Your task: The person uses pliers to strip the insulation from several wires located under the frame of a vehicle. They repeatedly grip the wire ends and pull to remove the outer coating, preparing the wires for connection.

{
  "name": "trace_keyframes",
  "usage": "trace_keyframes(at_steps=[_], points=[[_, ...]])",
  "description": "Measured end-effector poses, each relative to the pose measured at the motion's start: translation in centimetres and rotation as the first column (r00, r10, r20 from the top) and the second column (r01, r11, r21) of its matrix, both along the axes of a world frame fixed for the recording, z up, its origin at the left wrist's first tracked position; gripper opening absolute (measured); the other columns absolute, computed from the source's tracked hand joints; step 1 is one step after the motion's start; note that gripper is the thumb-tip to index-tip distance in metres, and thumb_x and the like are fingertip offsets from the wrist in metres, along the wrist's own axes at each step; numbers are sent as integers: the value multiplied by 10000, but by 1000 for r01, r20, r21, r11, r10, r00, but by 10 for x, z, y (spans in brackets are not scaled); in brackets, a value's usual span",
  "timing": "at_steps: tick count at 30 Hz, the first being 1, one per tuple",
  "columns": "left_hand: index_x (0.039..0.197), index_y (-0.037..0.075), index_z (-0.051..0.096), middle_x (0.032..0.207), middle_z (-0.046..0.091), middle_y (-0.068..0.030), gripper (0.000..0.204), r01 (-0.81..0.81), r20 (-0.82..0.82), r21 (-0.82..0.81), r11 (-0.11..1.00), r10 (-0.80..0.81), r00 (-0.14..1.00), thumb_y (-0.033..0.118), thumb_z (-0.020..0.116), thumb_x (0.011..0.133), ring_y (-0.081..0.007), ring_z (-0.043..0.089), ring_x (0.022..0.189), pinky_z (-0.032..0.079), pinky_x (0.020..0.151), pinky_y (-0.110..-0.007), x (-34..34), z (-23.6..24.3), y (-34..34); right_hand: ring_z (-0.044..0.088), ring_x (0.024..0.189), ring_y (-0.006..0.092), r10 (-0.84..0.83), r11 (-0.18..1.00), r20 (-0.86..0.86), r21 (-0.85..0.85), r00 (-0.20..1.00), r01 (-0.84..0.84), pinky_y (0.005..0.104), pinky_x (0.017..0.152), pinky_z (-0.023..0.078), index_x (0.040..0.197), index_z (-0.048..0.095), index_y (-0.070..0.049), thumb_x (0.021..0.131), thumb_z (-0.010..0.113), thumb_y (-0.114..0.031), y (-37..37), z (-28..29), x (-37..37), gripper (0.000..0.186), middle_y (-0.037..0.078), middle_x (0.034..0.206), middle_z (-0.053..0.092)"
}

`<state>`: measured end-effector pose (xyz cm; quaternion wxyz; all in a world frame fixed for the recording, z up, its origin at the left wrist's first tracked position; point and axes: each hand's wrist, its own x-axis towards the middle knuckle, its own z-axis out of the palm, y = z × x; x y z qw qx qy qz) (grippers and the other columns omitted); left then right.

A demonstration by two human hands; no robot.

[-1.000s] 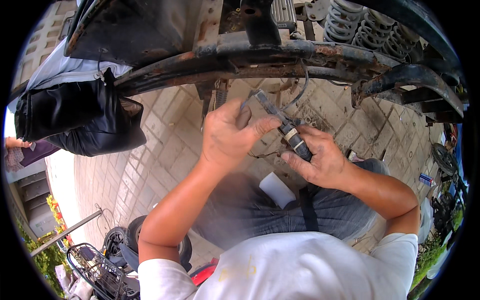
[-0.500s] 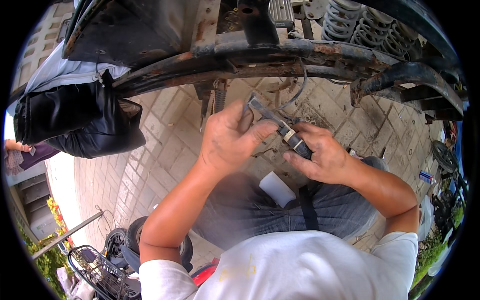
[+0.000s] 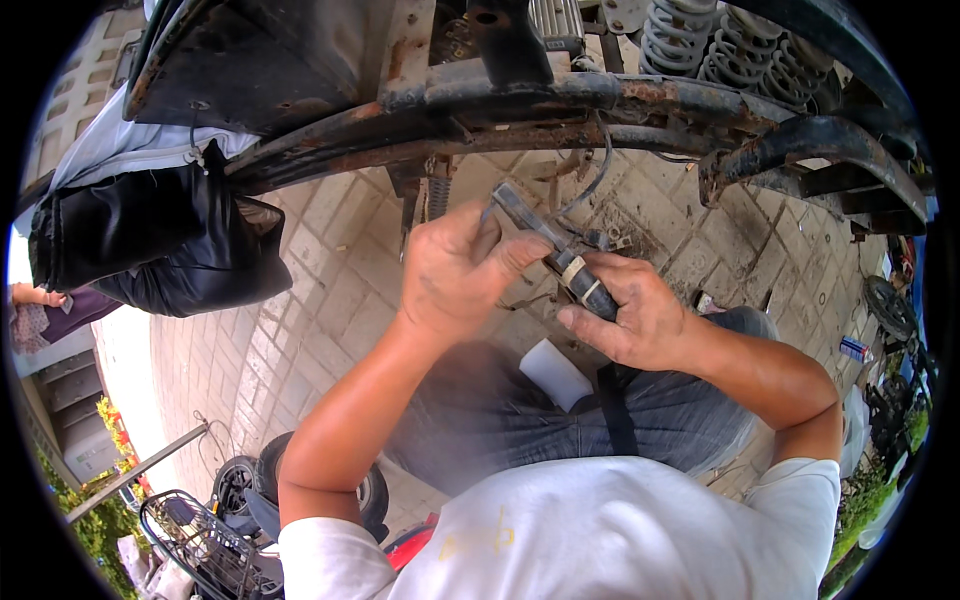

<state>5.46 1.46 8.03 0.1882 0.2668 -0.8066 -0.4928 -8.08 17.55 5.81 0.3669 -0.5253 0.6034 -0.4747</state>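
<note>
A long dark part [image 3: 594, 294], with a flat bar at its far end, a pale band and a dark rounded near end, lies slantwise between my two hands; its exact kind does not show. My left hand [image 3: 450, 275] is closed on the flat bar, thumb along its near side. Around the rounded end curl the fingers of my right hand [image 3: 645, 312], its thumb beside the tip. A thin dark cable [image 3: 603, 178] hangs from the frame just beyond the part; whether they join is unclear. Below, between my thighs, sits a white block [image 3: 556, 375].
A rusty black metal frame [image 3: 440, 98] spans the far side, with grey coil springs [image 3: 678, 38] at its right. On the left hangs a black bag [image 3: 150, 245], near another person's hand [image 3: 38, 295]. Wheels and a wire basket [image 3: 205, 540] stand at lower left; a can [image 3: 855, 348] lies right.
The right thumb has drawn slightly left and the dark part has turned a little in my hands. Both hands keep nearly the same place.
</note>
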Motion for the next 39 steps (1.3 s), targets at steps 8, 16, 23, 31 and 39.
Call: trace_keyframes(at_steps=[8, 16, 23, 31, 39], points=[[709, 20, 572, 567, 361, 52, 322, 74, -21, -83, 994, -76, 997, 256, 767, 808, -63, 302, 552, 284, 482, -243, 4, -1, 0, 537, 645, 312, 19, 1000, -35, -18, 999, -20, 391, 591, 427, 709, 523, 22, 774, 678, -76, 3, -2, -1, 195, 149, 728, 528], [654, 6, 513, 516, 331, -19, 420, -98, -4, 54, 994, 99, 995, 298, 791, 770, -109, 296, 518, 324, 455, -284, -5, -5, 8, 523, 620, 280, -100, 993, 94, 72, 991, 94, 385, 583, 412, 699, 510, 21, 792, 671, -84, -1, 6, 11, 214, 141, 693, 510], [690, 10, 536, 549, 309, 17, 399, -20, -54, 94, 995, 25, 998, 301, 797, 767, -85, 294, 553, 317, 466, -268, 0, -11, 0, 551, 651, 302, -30, 999, 8, 30, 1000, 30, 387, 607, 434, 717, 522, 29, 799, 677, -112, 1, -1, 5, 225, 164, 745, 535], [741, 7, 587, 517, 378, -47, 336, 62, -24, -17, 998, -63, 998, 282, 776, 781, -131, 313, 508, 360, 467, -297, -2, 0, 0, 563, 673, 343, -50, 999, -97, 2, 994, 50, 399, 607, 440, 717, 525, 34, 781, 674, -74, 3, 0, -1, 195, 172, 750, 546], [626, 10, 475, 508, 324, -16, 433, -80, -15, 27, 996, 81, 997, 258, 804, 760, -93, 279, 522, 296, 446, -272, -7, -1, 5, 561, 673, 334, -157, 987, -51, -47, 986, 155, 391, 614, 442, 729, 531, 37, 786, 673, -66, -7, 3, 6, 184, 165, 763, 551]])
